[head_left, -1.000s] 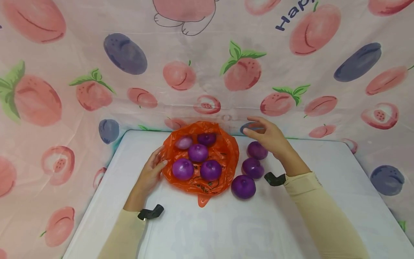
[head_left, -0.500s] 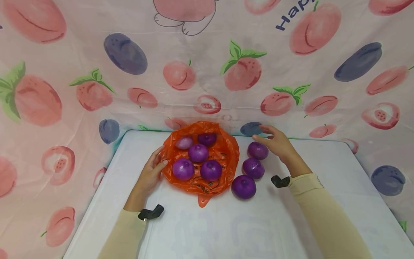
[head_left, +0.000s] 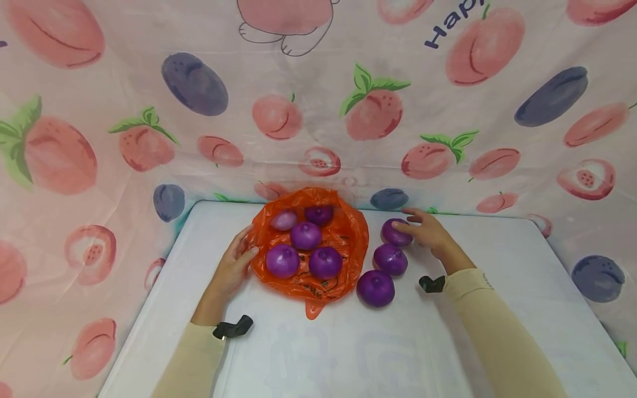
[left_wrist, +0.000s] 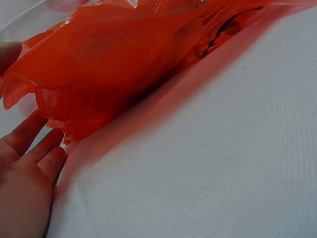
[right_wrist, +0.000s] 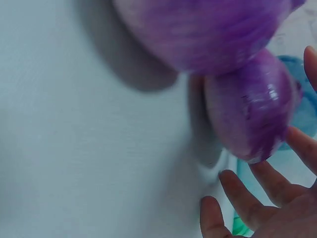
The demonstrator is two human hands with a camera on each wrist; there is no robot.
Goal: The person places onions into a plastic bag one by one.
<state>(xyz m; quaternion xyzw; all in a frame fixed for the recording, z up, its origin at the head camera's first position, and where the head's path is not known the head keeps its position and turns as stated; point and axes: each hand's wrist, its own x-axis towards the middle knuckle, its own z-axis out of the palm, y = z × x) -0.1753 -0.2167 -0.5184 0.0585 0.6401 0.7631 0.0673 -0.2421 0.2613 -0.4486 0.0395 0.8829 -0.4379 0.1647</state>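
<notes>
An orange-red plastic bag (head_left: 354, 243) lies spread wide on the white table, with several purple onions (head_left: 325, 262) in it. At the bag's left edge, my left hand (head_left: 233, 268) rests against the plastic; in the left wrist view its fingers (left_wrist: 47, 144) are fairly straight and touch the crumpled rim. Right of the bag, three loose onions stand in a row: a near onion (head_left: 375, 288), a middle onion (head_left: 390, 260) and a far onion (head_left: 394, 232). Around the far onion reaches my right hand (head_left: 432, 233), thumb in front and fingers spread at its side.
The white table (head_left: 318, 354) runs up to a fruit-printed cloth (head_left: 318, 99) that rises behind it and at both sides. An orange bag handle (head_left: 312, 309) sticks out toward the front. A black wrist mount (head_left: 233, 327) sits on each forearm.
My right hand has come down and rightward from above the table's back edge to the far onion. The left hand and the bag have stayed in place.
</notes>
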